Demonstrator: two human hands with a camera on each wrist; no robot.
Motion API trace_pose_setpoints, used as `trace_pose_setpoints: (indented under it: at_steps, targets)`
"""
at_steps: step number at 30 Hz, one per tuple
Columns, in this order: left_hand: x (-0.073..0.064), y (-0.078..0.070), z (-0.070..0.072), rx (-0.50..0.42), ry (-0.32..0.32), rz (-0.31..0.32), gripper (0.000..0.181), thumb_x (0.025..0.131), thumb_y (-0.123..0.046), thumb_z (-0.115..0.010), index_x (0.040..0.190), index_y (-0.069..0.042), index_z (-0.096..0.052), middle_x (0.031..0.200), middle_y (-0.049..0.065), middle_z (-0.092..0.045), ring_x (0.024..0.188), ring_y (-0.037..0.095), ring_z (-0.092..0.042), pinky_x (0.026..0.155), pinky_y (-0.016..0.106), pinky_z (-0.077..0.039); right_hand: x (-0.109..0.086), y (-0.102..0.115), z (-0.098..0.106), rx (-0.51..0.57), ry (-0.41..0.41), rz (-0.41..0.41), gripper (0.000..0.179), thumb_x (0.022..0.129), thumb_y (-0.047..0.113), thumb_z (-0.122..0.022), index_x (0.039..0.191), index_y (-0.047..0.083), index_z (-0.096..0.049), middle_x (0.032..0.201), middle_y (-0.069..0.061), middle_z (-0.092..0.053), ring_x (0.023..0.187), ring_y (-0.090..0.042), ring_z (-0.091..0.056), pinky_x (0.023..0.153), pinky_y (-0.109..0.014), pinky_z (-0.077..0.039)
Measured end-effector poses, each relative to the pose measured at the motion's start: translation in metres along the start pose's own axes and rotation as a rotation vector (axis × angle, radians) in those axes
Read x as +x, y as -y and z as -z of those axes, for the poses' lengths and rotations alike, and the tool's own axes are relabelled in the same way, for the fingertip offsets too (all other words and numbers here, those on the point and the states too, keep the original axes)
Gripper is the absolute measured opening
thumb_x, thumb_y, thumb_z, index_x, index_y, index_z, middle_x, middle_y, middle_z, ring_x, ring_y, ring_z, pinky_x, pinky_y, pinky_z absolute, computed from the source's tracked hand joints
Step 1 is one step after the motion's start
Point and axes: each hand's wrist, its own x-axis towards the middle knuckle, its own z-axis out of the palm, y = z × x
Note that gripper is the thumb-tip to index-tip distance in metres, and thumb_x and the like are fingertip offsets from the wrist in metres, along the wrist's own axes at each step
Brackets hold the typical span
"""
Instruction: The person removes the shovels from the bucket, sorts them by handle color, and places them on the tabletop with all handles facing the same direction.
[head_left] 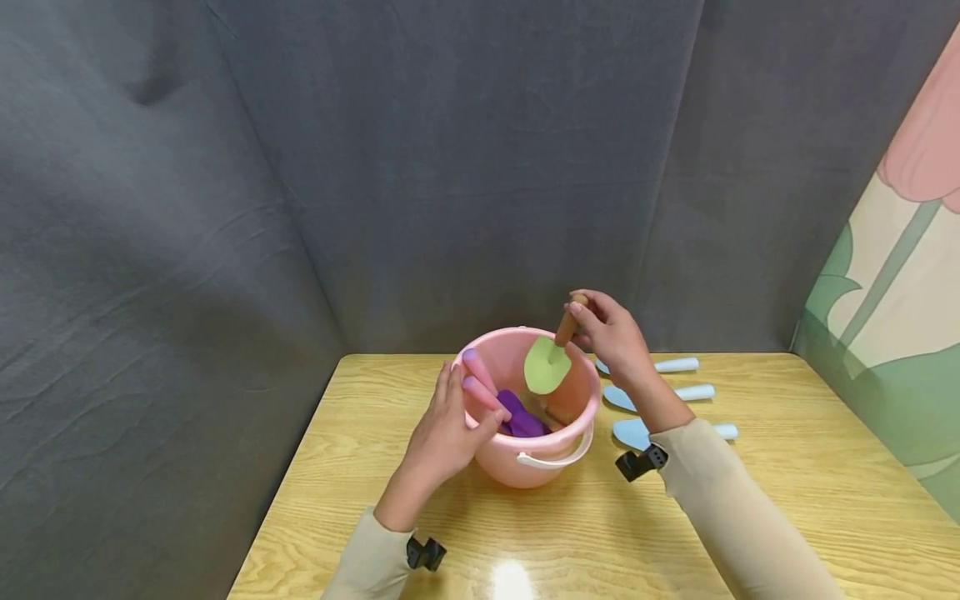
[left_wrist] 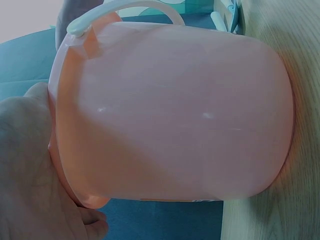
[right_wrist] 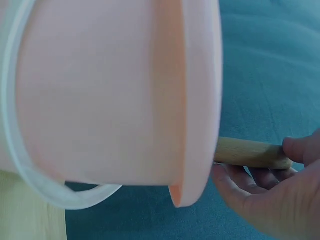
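Observation:
A pink bucket (head_left: 517, 467) with a white handle (head_left: 558, 460) stands on the table. My left hand (head_left: 450, 429) grips its left rim, thumb over the near edge; the left wrist view shows the hand against the bucket's rim (left_wrist: 62, 115). My right hand (head_left: 611, 329) holds a small trowel by its wooden handle (right_wrist: 252, 152), the light green blade (head_left: 547, 367) pointing down over the bucket's opening. Inside the bucket lie purple trowels (head_left: 521, 417), with two pink-purple handles (head_left: 480, 371) leaning on the left wall. A brownish piece deeper inside is partly hidden.
Three light blue trowels lie in a column right of the bucket: a far one (head_left: 675, 365), a middle one (head_left: 693, 392) and a near one (head_left: 632, 433), partly covered by my right arm. Grey cloth (head_left: 480, 183) hangs behind the wooden table (head_left: 360, 450); a flower-patterned panel (head_left: 885, 317) stands at the right.

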Motion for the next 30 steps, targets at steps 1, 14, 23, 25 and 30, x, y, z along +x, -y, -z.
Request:
trace_pose_setpoints:
  at_steps: [1,14,23,25,30]
  targets:
    - [0.0,0.0,0.0,0.003,0.002,0.001,0.104,0.089,-0.069,-0.059,0.165,-0.02,-0.007,0.171,0.007,-0.005,0.151,0.037,-0.027,0.11,0.064,-0.037,-0.001,0.0,0.001,0.033,0.0,-0.006,0.046,0.106,0.03,-0.053,0.144,0.005,-0.05,0.138,-0.022,-0.057,0.123,-0.038,-0.06,0.101,-0.052,-0.051]
    - [-0.001,-0.002,-0.002,0.005,0.026,0.013,0.104,0.091,-0.066,-0.059,0.164,-0.013,-0.008,0.171,0.007,-0.002,0.153,0.034,-0.023,0.113,0.059,-0.036,-0.011,0.012,0.019,0.502,-0.044,-0.059,0.031,0.103,0.029,-0.056,0.13,0.014,-0.057,0.119,-0.005,-0.065,0.109,-0.019,-0.067,0.083,-0.031,-0.06]
    - [-0.001,-0.002,-0.002,0.008,0.028,0.018,0.106,0.089,-0.071,-0.057,0.164,-0.015,-0.007,0.171,0.007,-0.001,0.154,0.034,-0.021,0.113,0.061,-0.035,-0.019,0.017,0.033,0.707,-0.047,-0.06,0.027,0.103,0.022,-0.058,0.127,0.01,-0.059,0.113,-0.006,-0.069,0.105,-0.02,-0.07,0.082,-0.036,-0.061]
    - [-0.001,-0.002,-0.002,0.005,0.027,0.019,0.106,0.09,-0.07,-0.058,0.164,-0.015,-0.007,0.171,0.006,-0.001,0.154,0.034,-0.021,0.113,0.061,-0.035,-0.022,0.017,0.036,0.721,-0.046,-0.06,0.03,0.103,0.023,-0.058,0.129,0.009,-0.057,0.116,-0.007,-0.067,0.107,-0.021,-0.07,0.083,-0.036,-0.06]
    - [-0.001,-0.002,-0.002,-0.002,0.023,0.019,0.104,0.091,-0.063,-0.062,0.164,-0.015,-0.007,0.171,0.006,-0.001,0.154,0.034,-0.021,0.113,0.061,-0.035,-0.029,0.019,0.046,0.794,-0.04,-0.064,0.031,0.101,0.023,-0.062,0.128,0.008,-0.059,0.118,-0.01,-0.067,0.108,-0.023,-0.07,0.083,-0.038,-0.06]
